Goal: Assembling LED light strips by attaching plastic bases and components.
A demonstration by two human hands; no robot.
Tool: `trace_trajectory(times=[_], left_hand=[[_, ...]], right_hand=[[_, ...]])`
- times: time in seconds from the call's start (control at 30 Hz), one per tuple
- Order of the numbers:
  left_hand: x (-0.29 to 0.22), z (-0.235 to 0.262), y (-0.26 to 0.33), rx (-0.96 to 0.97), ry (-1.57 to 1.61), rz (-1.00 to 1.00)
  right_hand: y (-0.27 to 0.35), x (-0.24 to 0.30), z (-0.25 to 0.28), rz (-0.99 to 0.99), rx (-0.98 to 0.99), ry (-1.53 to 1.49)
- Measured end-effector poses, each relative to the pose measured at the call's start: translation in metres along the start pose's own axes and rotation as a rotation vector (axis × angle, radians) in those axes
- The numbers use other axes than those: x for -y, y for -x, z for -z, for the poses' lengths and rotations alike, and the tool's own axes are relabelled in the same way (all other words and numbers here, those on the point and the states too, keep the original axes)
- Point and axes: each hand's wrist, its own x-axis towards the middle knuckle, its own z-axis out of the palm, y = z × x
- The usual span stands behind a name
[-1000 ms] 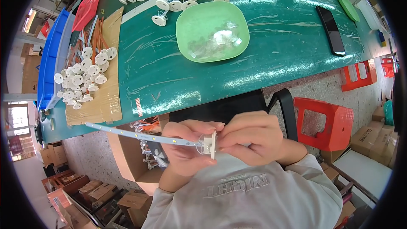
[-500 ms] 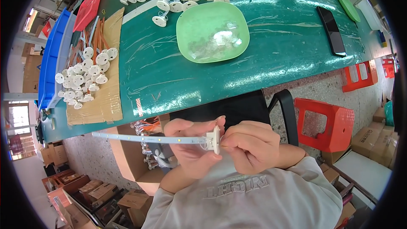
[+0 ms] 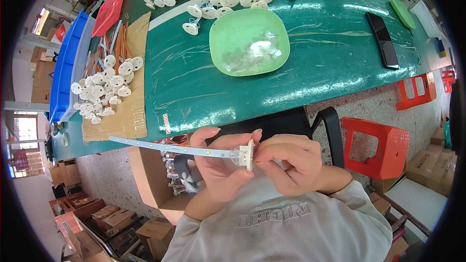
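While gripping white disc point(image 3: 249, 154), both hands, LED strip point(image 3: 170, 147) leftward

The white LED strip point(image 3: 170, 148) now sticks out further to the left of the white round holder point(image 3: 249, 154), tilted less steeply; both hands sit slightly higher.

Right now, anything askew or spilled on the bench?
Nothing spilled or broken. White round caps lie in a loose heap on the cardboard sheet. The light strip held by both hands juts out past the table edge.
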Motion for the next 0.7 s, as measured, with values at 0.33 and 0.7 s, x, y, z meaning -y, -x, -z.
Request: trace_trajectory(times=[0.33, 0.7], left_hand=[[-0.005, 0.012, -0.013, -0.018, -0.149, -0.088], [-0.228, 0.155, -0.084, -0.513, -1.211, -0.025]], right_hand=[[-0.017, -0.003, -0.016, 0.118, 0.023, 0.363], [-0.064, -0.034, 0.011, 0.036, 0.061, 0.38]])
